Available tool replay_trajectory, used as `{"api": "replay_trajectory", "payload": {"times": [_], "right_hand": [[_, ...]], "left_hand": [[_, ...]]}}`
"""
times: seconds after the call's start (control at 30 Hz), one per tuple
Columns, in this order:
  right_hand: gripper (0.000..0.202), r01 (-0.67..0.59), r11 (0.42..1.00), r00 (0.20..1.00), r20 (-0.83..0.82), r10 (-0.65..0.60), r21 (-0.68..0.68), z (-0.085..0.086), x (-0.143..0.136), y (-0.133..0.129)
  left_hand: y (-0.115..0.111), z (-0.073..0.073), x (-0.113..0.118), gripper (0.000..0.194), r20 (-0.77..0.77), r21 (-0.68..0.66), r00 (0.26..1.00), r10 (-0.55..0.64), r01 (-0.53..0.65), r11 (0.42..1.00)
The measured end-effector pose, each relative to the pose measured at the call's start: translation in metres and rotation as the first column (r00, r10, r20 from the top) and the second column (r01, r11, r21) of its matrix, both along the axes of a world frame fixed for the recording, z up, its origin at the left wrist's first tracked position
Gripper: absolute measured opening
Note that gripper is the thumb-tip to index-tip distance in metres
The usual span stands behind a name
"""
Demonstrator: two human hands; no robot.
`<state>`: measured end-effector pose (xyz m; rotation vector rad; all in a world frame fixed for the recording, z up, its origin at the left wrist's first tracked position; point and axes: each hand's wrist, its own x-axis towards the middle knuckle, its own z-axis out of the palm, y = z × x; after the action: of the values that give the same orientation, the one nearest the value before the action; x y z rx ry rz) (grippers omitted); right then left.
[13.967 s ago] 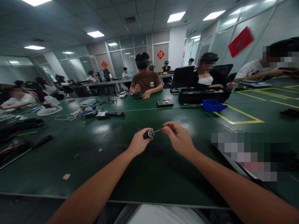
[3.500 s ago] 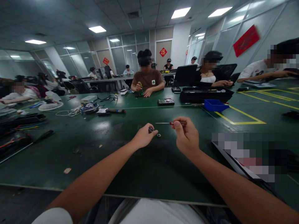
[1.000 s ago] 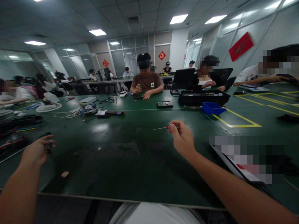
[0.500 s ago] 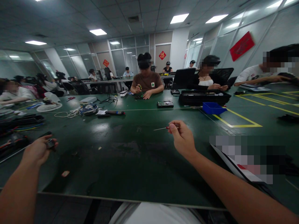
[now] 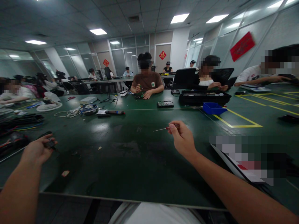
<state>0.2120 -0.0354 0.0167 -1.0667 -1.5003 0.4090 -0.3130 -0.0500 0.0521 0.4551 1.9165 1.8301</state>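
My right hand (image 5: pixel 183 138) is closed round the handle of a screwdriver (image 5: pixel 161 129), whose thin shaft points left above the green table (image 5: pixel 130 183). Over at the left, my left hand (image 5: pixel 37 151) grips a small dark object (image 5: pixel 50 143), too unclear to name. Near that hand a small pale scrap (image 5: pixel 65 173) lies on the table, and another little scrap (image 5: pixel 99 148) is farther in.
Ahead are a hard drive (image 5: pixel 165 104), a blue bin (image 5: pixel 214 108), a long black case (image 5: pixel 204 98) and tangled cables (image 5: pixel 88 109). A person in brown (image 5: pixel 147 82) works opposite. Black parts (image 5: pixel 14 140) lie at the left.
My left hand has shifted very slightly and the dark object in it has turned a little. My right hand and the screwdriver have hardly moved.
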Motion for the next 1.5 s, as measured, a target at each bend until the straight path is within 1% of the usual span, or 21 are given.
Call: {"api": "replay_trajectory", "payload": {"times": [0.1, 0.2, 0.27, 0.37, 0.47, 0.57, 0.67, 0.77, 0.9, 0.97, 1.0, 1.07, 1.13, 1.17, 1.2, 1.23, 1.3, 1.33, 1.4, 1.47, 1.5], "right_hand": [[0.021, 0.0, 1.0, 1.0, 0.008, 0.0, -0.005, 0.001, -0.001, -0.001], [0.021, -0.012, 1.0, 1.0, 0.008, 0.012, -0.001, 0.002, -0.002, -0.001], [0.021, -0.018, 1.0, 1.0, 0.002, 0.018, 0.0, 0.001, -0.002, -0.001], [0.021, -0.02, 1.0, 1.0, -0.005, 0.02, -0.009, 0.001, -0.002, 0.0], [0.022, -0.024, 0.999, 1.0, -0.008, 0.024, -0.021, -0.001, -0.002, 0.001], [0.023, -0.023, 0.999, 1.0, -0.01, 0.023, -0.023, -0.001, -0.002, 0.002], [0.024, -0.024, 0.999, 1.0, -0.015, 0.024, -0.033, -0.001, -0.003, 0.002], [0.026, -0.024, 0.998, 1.0, -0.017, 0.023, -0.05, -0.001, -0.002, 0.002], [0.027, -0.035, 0.996, 0.999, -0.011, 0.034, -0.085, -0.001, -0.002, 0.002], [0.026, -0.03, 0.996, 0.999, -0.022, 0.029, -0.085, -0.001, -0.001, 0.002], [0.026, -0.023, 0.997, 0.999, -0.032, 0.02, -0.08, -0.001, -0.001, 0.003], [0.026, -0.009, 0.998, 0.998, -0.06, 0.005, -0.066, -0.001, -0.001, 0.004], [0.027, -0.007, 0.999, 0.996, -0.093, 0.002, -0.054, 0.0, -0.001, 0.004], [0.028, -0.009, 0.998, 0.995, -0.101, 0.004, -0.055, 0.0, -0.001, 0.004], [0.028, -0.012, 0.998, 0.995, -0.101, 0.006, -0.058, 0.001, -0.001, 0.004], [0.029, -0.014, 0.998, 0.996, -0.093, 0.008, -0.063, 0.001, -0.001, 0.003], [0.031, -0.023, 0.998, 0.997, -0.071, 0.018, -0.067, 0.003, -0.002, 0.002], [0.031, -0.032, 0.998, 0.997, -0.071, 0.028, -0.061, 0.003, -0.002, 0.001], [0.029, -0.065, 0.997, 0.994, -0.093, 0.061, -0.049, 0.002, -0.003, 0.0], [0.028, -0.106, 0.993, 0.989, -0.112, 0.1, -0.049, 0.0, -0.003, 0.001], [0.028, -0.121, 0.991, 0.987, -0.113, 0.115, -0.053, -0.002, -0.004, 0.001]], "left_hand": [[0.004, -0.001, 0.004, 0.031, 0.094, -0.006, 0.995, -0.021, 0.022, 1.0], [0.008, 0.0, 0.013, 0.032, 0.087, -0.016, 0.995, -0.056, 0.057, 0.998], [0.01, 0.001, 0.022, 0.034, 0.082, -0.006, 0.99, -0.111, 0.111, 0.994], [0.014, 0.003, 0.04, 0.039, 0.087, 0.044, 0.976, -0.201, 0.198, 0.979], [0.021, 0.006, 0.063, 0.044, 0.087, 0.109, 0.958, -0.275, 0.265, 0.958], [0.032, 0.005, 0.089, 0.047, 0.062, 0.161, 0.923, -0.38, 0.367, 0.916], [0.044, 0.002, 0.12, 0.046, 0.036, 0.182, 0.856, -0.515, 0.501, 0.846], [0.052, 0.0, 0.16, 0.047, 0.002, 0.158, 0.784, -0.621, 0.613, 0.774], [0.055, 0.002, 0.218, 0.038, -0.079, 0.063, 0.607, -0.791, 0.795, 0.604], [0.056, 0.004, 0.243, 0.035, -0.096, 0.033, 0.527, -0.845, 0.85, 0.526], [0.056, 0.003, 0.255, 0.035, -0.115, 0.005, 0.493, -0.862, 0.868, 0.496], [0.058, -0.001, 0.275, 0.042, -0.192, -0.085, 0.444, -0.875, 0.881, 0.466], [0.059, -0.012, 0.293, 0.06, -0.282, -0.179, 0.391, -0.876, 0.875, 0.449], [0.06, -0.019, 0.299, 0.067, -0.32, -0.211, 0.368, -0.873, 0.871, 0.444], [0.06, -0.027, 0.305, 0.069, -0.353, -0.233, 0.347, -0.869, 0.867, 0.441], [0.061, -0.035, 0.309, 0.066, -0.385, -0.244, 0.332, -0.861, 0.863, 0.442], [0.061, -0.049, 0.313, 0.05, -0.444, -0.263, 0.294, -0.846, 0.86, 0.437], [0.062, -0.055, 0.312, 0.042, -0.468, -0.272, 0.266, -0.843, 0.864, 0.424], [0.062, -0.062, 0.308, 0.032, -0.493, -0.282, 0.202, -0.847, 0.883, 0.375], [0.062, -0.065, 0.304, 0.033, -0.505, -0.28, 0.157, -0.849, 0.9, 0.333], [0.062, -0.065, 0.303, 0.036, -0.515, -0.278, 0.147, -0.844, 0.903, 0.327]]}}
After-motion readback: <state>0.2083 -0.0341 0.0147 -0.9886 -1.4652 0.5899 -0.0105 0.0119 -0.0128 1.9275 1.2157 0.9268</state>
